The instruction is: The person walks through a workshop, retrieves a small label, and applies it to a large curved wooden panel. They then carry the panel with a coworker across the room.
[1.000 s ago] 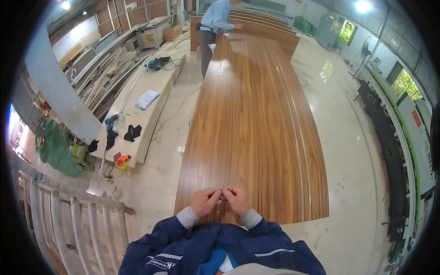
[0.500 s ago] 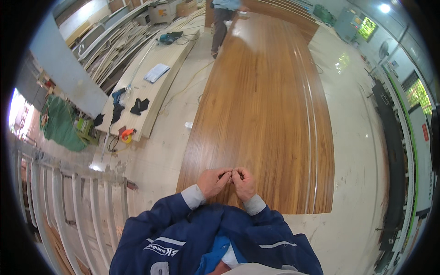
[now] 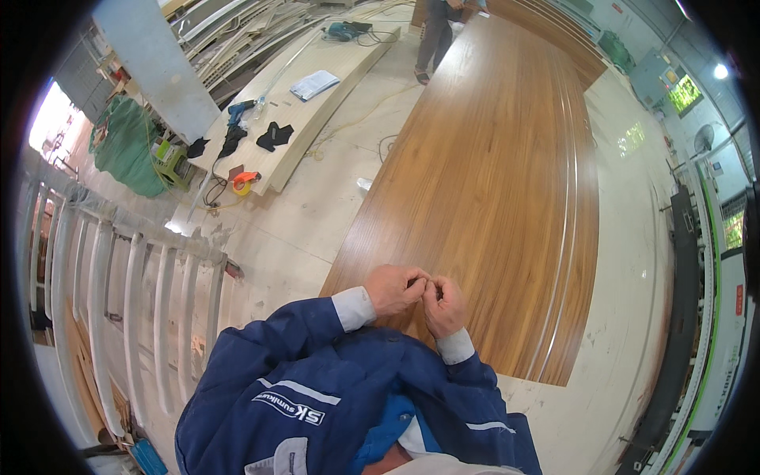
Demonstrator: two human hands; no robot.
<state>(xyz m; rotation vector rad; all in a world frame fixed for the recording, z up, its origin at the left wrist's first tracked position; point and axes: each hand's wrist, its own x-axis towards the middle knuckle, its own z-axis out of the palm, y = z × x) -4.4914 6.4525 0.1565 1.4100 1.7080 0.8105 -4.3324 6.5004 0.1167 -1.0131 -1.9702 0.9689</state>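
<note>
Head view: left hand (image 3: 389, 288) and right hand (image 3: 445, 306) meet fingertip to fingertip over the near end of the wood-grain panel (image 3: 483, 174); fingers of both curled inward; cannot tell how tightly they close, nor whether anything small is pinched between them; contact with the panel likewise not readable.

Panel lies flat, running lengthwise away from the body; judged stiff, heavy for its length, slick on its glossy face, corners and finish liable to chip or scratch; best hold probably under the opposite long edges, one person at each end; pale strips (image 3: 566, 245) run along its right side.

Surroundings: co-worker (image 3: 435, 36) beside the far end; left, a pale board stack (image 3: 336, 111) bearing drill (image 3: 240, 111), papers (image 3: 314, 85) and orange tape dispenser (image 3: 244, 182); cable (image 3: 385, 148) on the floor beside the panel, a snag risk; white railing (image 3: 136, 293) limits room at near left.
</note>
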